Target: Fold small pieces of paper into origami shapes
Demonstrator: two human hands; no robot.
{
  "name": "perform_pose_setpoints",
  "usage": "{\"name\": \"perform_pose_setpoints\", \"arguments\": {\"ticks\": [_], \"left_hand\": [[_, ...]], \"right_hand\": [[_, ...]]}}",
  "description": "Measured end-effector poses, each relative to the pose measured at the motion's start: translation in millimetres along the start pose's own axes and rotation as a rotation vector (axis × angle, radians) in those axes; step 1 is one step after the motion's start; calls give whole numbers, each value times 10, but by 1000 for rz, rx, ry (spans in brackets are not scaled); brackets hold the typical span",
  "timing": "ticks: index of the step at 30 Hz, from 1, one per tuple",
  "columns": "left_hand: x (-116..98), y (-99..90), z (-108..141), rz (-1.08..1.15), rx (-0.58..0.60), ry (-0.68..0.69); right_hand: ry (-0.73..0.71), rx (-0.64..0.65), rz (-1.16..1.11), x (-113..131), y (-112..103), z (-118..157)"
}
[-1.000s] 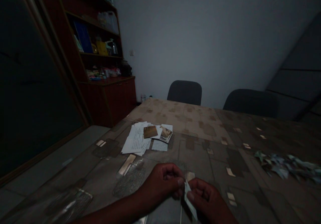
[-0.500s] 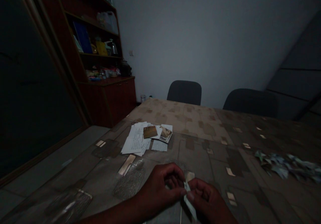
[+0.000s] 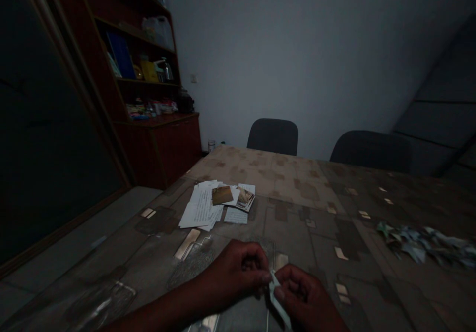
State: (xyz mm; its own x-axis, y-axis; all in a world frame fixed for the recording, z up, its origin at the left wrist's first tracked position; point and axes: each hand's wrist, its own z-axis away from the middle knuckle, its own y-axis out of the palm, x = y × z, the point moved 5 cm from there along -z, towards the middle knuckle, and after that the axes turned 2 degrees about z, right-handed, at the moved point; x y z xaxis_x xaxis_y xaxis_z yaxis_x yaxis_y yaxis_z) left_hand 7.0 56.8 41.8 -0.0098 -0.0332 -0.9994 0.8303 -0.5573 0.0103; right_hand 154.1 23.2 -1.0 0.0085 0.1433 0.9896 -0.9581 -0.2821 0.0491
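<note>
A narrow folded strip of pale greenish paper is pinched between my two hands, low in the middle of the view. My left hand is closed, its thumb and fingertips at the strip's upper end. My right hand grips the strip's right side with thumb and curled fingers. Dim light hides any print on the paper. To the far right lies a row of folded paper pieces in greenish and grey tones, apart from my hands.
A patterned tablecloth covers the table. Beyond my hands lie printed sheets, with a brown card and small pictures on top. Two chairs stand behind the table. A dark red cabinet is at the left.
My left hand has shifted slightly to the left, its fingertips still at the strip's end. My right hand keeps its grip, and more of the strip's pale face shows.
</note>
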Motion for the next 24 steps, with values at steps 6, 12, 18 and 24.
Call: {"name": "perform_pose_setpoints", "arguments": {"ticks": [6, 12, 18, 24], "left_hand": [[-121, -13, 40, -264, -41, 69], [-176, -24, 38, -393, -11, 73], [-209, -29, 63, -392, 50, 1], [-3, -36, 46, -135, 104, -211]], "right_hand": [[18, -44, 65, 12, 3, 8], [15, -49, 132, 24, 29, 33], [-30, -122, 208, 34, 36, 52], [-13, -83, 301, -28, 32, 39]]}}
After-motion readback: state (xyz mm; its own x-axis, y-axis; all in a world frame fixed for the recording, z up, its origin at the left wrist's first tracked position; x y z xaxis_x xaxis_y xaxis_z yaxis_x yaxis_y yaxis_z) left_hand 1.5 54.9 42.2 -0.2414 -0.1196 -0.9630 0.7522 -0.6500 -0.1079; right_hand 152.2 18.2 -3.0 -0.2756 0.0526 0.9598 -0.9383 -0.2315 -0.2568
